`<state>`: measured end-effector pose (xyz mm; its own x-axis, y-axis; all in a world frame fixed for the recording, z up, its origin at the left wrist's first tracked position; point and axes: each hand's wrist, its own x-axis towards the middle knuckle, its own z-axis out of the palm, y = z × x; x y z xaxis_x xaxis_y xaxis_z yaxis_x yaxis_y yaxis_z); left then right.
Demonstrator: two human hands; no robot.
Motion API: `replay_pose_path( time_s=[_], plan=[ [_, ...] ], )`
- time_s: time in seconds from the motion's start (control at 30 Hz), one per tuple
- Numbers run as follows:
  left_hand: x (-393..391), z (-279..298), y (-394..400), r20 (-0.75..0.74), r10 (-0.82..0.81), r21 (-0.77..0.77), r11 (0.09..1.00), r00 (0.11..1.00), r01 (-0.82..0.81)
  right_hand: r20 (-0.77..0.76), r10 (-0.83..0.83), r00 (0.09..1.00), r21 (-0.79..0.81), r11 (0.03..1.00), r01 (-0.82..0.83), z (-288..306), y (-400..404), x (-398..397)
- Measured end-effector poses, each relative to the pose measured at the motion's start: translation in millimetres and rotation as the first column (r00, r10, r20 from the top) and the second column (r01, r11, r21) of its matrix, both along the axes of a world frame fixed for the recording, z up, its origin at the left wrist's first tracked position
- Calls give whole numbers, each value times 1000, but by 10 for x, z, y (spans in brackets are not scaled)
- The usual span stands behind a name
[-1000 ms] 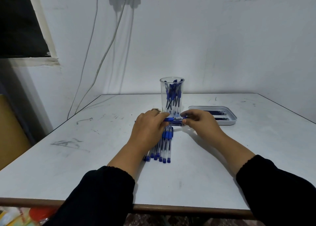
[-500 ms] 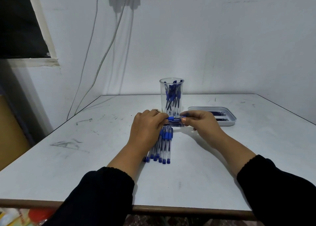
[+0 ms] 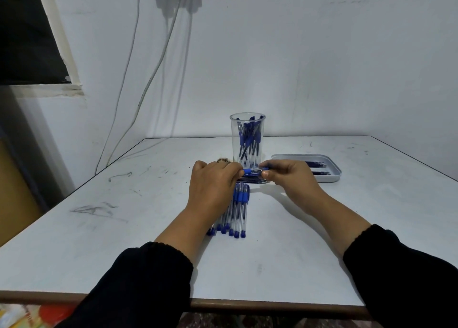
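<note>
We see the white table [image 3: 322,228] cut off along its near edge. The left hand [image 3: 213,186] covers part of the row of capped pens [image 3: 241,211] lying below it, so we cannot count them. The tray [image 3: 332,177] holds dark pieces too small to make out. Before the clear cup [image 3: 247,134] of pens, one pen [image 3: 252,171] hangs level above the table, with its blue cap to the left. The left fingertips pinch the cap end. The right hand [image 3: 292,179] pinches the other end between thumb and forefinger.
</note>
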<state>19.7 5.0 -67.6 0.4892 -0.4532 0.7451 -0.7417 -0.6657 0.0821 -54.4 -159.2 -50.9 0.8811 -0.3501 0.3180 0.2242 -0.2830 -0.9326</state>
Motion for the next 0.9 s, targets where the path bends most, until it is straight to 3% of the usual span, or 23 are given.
replay_pose_path(
  time_s=[0.4,0.57,0.77,0.9],
  plan=[
    [-17,30,10,5,-4,11,1000,1000,4,13,27,1000,40,999,-27,-21,-2,-3],
    [84,55,36,104,8,-50,999,995,-2,85,36,996,239,969,-55,1,-27,20],
    [337,128,100,76,48,-92,995,996,-41,323,-195,926,403,914,52,367,-250,60],
    [479,307,72,-90,94,-94,990,991,-103,437,-395,808,410,887,212,865,-423,198]
  ],
)
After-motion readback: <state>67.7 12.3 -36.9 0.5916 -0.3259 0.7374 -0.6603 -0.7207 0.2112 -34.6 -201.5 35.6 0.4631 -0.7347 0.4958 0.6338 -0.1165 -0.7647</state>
